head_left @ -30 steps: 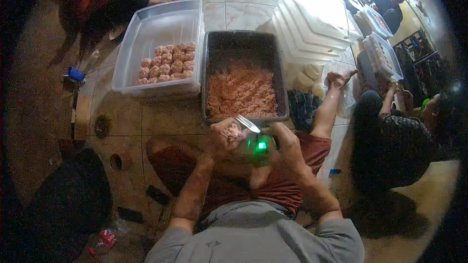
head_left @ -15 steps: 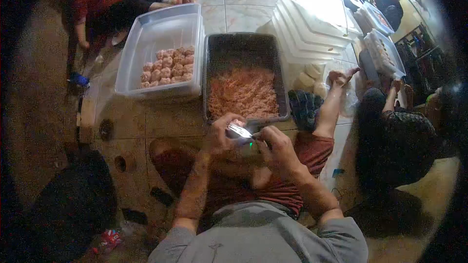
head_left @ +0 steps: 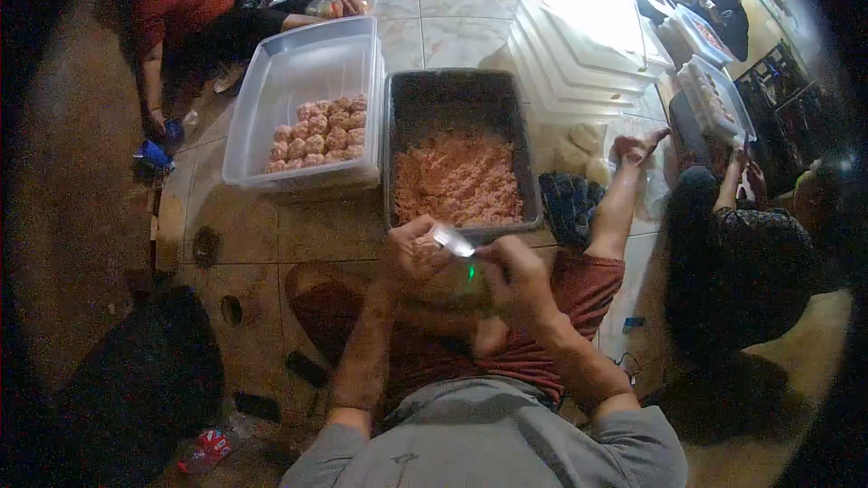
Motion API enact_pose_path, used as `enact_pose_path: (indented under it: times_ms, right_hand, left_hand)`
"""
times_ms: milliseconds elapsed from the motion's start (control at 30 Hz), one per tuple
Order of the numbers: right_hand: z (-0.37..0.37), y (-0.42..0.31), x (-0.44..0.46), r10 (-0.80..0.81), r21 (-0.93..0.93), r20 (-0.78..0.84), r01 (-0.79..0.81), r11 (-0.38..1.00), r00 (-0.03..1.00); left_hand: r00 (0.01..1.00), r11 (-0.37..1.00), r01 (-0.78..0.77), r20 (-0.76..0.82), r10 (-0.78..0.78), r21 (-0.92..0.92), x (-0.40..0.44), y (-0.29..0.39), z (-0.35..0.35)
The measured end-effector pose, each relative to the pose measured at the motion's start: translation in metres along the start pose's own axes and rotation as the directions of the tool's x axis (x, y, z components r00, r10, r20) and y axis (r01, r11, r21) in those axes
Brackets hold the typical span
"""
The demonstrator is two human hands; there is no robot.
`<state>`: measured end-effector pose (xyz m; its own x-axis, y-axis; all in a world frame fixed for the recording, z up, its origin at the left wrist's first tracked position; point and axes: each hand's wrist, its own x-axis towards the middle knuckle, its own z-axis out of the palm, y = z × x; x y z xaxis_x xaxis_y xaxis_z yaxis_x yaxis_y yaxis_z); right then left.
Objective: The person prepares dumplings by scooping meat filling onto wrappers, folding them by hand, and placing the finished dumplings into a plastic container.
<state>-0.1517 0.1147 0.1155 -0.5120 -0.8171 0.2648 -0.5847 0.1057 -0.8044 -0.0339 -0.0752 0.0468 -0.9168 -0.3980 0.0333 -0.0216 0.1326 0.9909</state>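
Note:
Just past the front rim of a dark tub [head_left: 461, 81], my left hand [head_left: 411, 255] is curled round a lump of ground meat, mostly hidden by the fingers. My right hand [head_left: 520, 273] grips a metal fork [head_left: 452, 240], whose head lies at the meat in my left hand. Loose ground meat [head_left: 461, 181] fills the near part of the tub. To its left, a translucent bin [head_left: 307, 50] holds several meatballs [head_left: 336, 137] in rows.
Stacked translucent bins [head_left: 579, 45] stand back right, a dark cloth [head_left: 570, 203] in front. A person in red [head_left: 185, 0] sits back left. Another person [head_left: 750, 244] sits right, beside a bin of pale rows [head_left: 714, 99]. A blue object [head_left: 154, 155] lies at far left.
The fork has swung from pointing up between my hands to lying over the meat in my left hand. The person in red has reached down toward the blue object.

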Motion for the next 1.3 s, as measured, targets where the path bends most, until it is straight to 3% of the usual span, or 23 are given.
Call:
enact_pose_path:
  times_ms: [33,67,100,167,267,333,367,400,433,467,533,600,633,667,733,800,833,900,967,1100,1167,1267,1300]
  right_hand:
    - [0.004,-0.002,0.000,0.090,-0.007,0.124,-0.090,0.996,0.988]
    - [0.002,-0.004,0.000,0.087,-0.007,0.122,-0.087,0.996,0.989]
    - [-0.003,-0.006,0.002,0.093,-0.021,0.107,-0.092,0.996,0.990]
    - [-0.006,-0.006,0.000,0.135,0.055,0.002,-0.135,0.989,0.991]
    - [-0.008,-0.020,0.008,0.138,0.057,-0.060,-0.134,0.989,0.989]
    - [0.001,-0.013,0.010,0.037,-0.010,0.021,-0.037,0.999,0.999]
    - [0.002,-0.013,0.009,0.061,0.038,0.034,-0.062,0.997,0.998]
    - [0.003,-0.016,0.011,0.083,0.085,0.054,-0.087,0.993,0.995]
    - [-0.007,-0.030,0.010,0.266,0.164,0.061,-0.273,0.948,0.962]
    - [-0.006,-0.027,0.010,0.254,0.170,0.070,-0.262,0.950,0.965]
    - [0.002,-0.017,0.012,0.045,0.085,0.032,-0.048,0.995,0.998]
    - [0.012,-0.014,0.016,0.006,0.114,0.104,-0.018,0.993,0.995]
    - [0.007,-0.013,0.018,-0.007,0.103,0.042,0.002,0.995,0.999]
    - [0.000,-0.015,0.021,-0.017,0.091,-0.018,0.019,0.996,1.000]
    - [-0.020,-0.028,0.026,0.077,0.059,-0.050,-0.074,0.995,0.996]
    - [-0.035,-0.013,0.026,0.186,0.138,-0.094,-0.172,0.975,0.978]
    - [-0.041,-0.004,0.023,0.188,0.148,-0.092,-0.173,0.974,0.978]
    - [-0.049,0.013,0.012,0.311,0.163,-0.009,-0.305,0.938,0.950]
    - [-0.050,0.013,0.007,0.348,0.174,-0.004,-0.342,0.923,0.937]
    - [-0.057,0.024,-0.004,0.507,0.163,0.043,-0.507,0.846,0.861]
    - [-0.060,0.026,-0.006,0.464,0.118,0.000,-0.461,0.879,0.886]
    - [-0.062,0.033,-0.013,0.386,0.065,-0.084,-0.382,0.922,0.919]
    - [-0.066,0.027,-0.013,0.410,0.050,-0.087,-0.407,0.912,0.908]
  left_hand:
    - [1.000,0.994,-0.001,0.021,-0.001,0.113,-0.001,0.022,0.000]
    - [1.000,0.993,-0.005,0.021,0.002,0.115,0.000,0.019,-0.001]
    - [0.998,0.993,0.052,0.026,-0.050,-0.103,0.003,0.019,-0.002]
    - [0.992,0.938,0.127,0.040,-0.121,-0.324,-0.006,0.018,-0.009]
    - [0.995,0.942,0.030,0.102,0.005,-0.335,-0.011,0.043,-0.017]
    - [0.972,0.993,-0.112,-0.201,0.119,0.045,0.004,0.019,0.006]
    - [0.941,0.948,-0.182,-0.233,0.244,0.260,0.002,0.027,0.006]
    - [0.938,0.946,-0.185,-0.240,0.251,0.265,-0.001,0.027,0.002]
    - [0.962,0.986,-0.163,-0.216,0.164,0.023,-0.010,0.025,-0.001]
    - [0.981,0.969,-0.126,-0.171,0.090,-0.214,-0.016,0.024,-0.005]
    - [0.971,0.985,-0.153,-0.195,0.135,-0.082,-0.006,0.014,-0.005]
    - [0.957,0.969,-0.194,-0.187,0.221,0.154,0.003,0.002,-0.004]
    - [0.956,0.969,-0.244,-0.156,0.248,0.047,0.001,0.030,-0.012]
    - [0.954,0.968,-0.244,-0.165,0.251,0.059,-0.001,0.050,-0.021]
    - [0.993,1.000,-0.005,-0.121,0.007,0.018,-0.011,0.075,-0.044]
    - [0.984,0.974,0.124,-0.147,-0.096,0.191,-0.005,0.095,-0.095]
    - [0.953,0.931,0.144,-0.301,-0.039,0.336,-0.002,0.111,-0.115]
    - [0.912,0.886,0.220,-0.408,-0.039,0.408,0.023,0.120,-0.181]
    - [0.905,0.688,0.143,-0.376,0.200,0.712,0.055,0.102,-0.249]
    - [0.933,0.642,0.231,-0.353,0.066,0.731,0.100,0.066,-0.306]
    - [0.925,0.659,0.365,-0.335,-0.178,0.658,0.116,0.041,-0.322]
    - [0.905,0.767,0.408,-0.332,-0.268,0.495,0.128,0.020,-0.316]
    - [0.909,0.628,0.418,-0.304,-0.286,0.657,0.134,0.023,-0.313]
